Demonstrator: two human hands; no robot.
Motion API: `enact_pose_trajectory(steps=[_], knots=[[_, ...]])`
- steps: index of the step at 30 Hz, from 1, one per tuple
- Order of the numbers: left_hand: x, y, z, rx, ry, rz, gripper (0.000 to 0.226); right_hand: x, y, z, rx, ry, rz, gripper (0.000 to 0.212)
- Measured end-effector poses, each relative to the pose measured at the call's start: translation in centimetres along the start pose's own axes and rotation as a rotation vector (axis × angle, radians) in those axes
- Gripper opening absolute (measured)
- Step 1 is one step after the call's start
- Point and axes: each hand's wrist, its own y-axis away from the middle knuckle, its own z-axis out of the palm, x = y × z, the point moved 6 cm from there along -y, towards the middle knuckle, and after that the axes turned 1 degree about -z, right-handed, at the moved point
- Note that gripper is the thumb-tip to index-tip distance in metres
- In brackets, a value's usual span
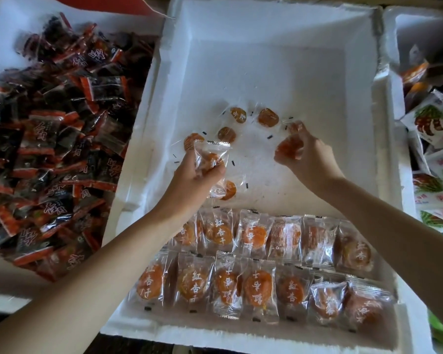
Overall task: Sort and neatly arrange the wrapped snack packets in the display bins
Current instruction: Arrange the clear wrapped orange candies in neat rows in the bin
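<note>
A white foam bin [266, 34] fills the middle of the head view. Two neat rows of clear packets with orange dried apricots [253, 274] line its near side. Several loose apricot packets [241, 116] lie scattered on the bin floor further back. My left hand [197, 175] grips a bunch of these packets, one sticking up above my fingers [211, 152] and another hanging below [228, 190]. My right hand [302, 154] pinches an apricot packet [289, 148] just above the bin floor, to the right of the loose ones.
A foam bin on the left [5, 34] is heaped with dark red-and-black snack packets [54, 139]. On the right, another foam bin [399, 47] holds white-and-green packets [435, 123] and a few orange ones. The far half of the middle bin is bare foam.
</note>
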Motion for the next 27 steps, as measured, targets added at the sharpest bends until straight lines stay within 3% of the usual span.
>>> enact_pose_trajectory(steps=[5, 10, 13, 19, 27], knots=[[0.5, 0.9, 1.0, -0.015, 0.013, 0.001, 0.028, -1.2, 2.4, -3.9, 0.018, -0.163, 0.045, 0.038], [1.3, 1.8, 3.1, -0.056, 0.012, 0.016, 0.022, -1.8, 4.8, -6.1, -0.077, -0.242, -0.032, 0.010], [1.7, 2.5, 4.3, -0.081, -0.001, 0.022, 0.021, -1.2, 5.9, -7.2, -0.128, -0.106, -0.043, 0.025], [1.7, 3.3, 6.1, -0.108, -0.038, 0.025, 0.021, 0.5, 9.4, -4.6, -0.550, 0.085, -0.075, 0.018], [1.1, 4.2, 7.6, -0.177, -0.089, 0.009, 0.017, 2.2, 9.7, -2.8, -0.431, 0.145, -0.119, 0.020]])
